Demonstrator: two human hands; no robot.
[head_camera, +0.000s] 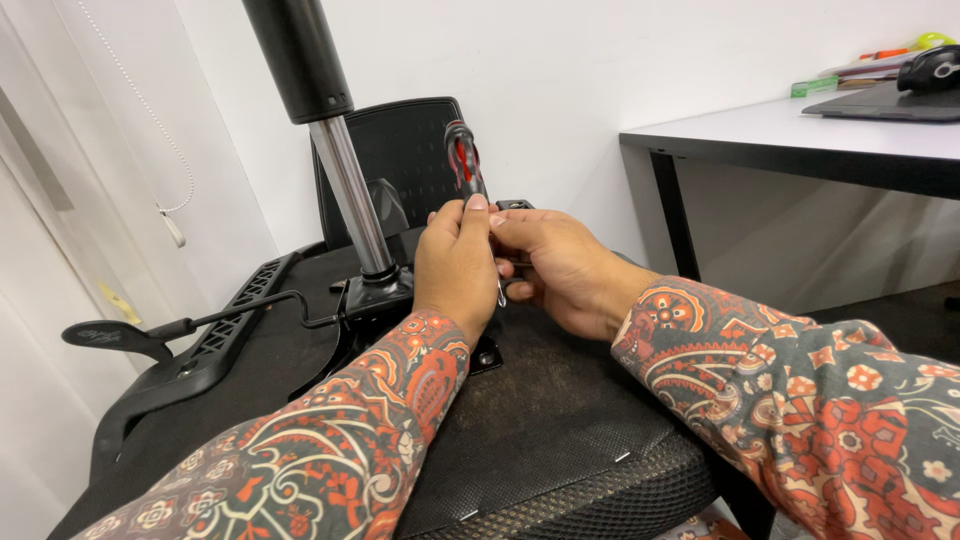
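An office chair lies upside down with its black seat underside (540, 420) facing me. Its gas cylinder (345, 180) stands up from the metal mechanism plate (375, 295). My left hand (455, 265) grips a screwdriver with a red and black handle (464, 158), held upright with the tip down at the plate. My right hand (555, 265) is closed beside it, fingers around the shaft near a small silver metal piece (501, 292). The screwdriver tip is hidden behind my hands.
A black lever with a paddle end (115, 335) sticks out left from the mechanism. The chair's backrest (400, 150) leans against the white wall. A desk (800, 140) with a black mouse (930, 68) and papers stands at the right.
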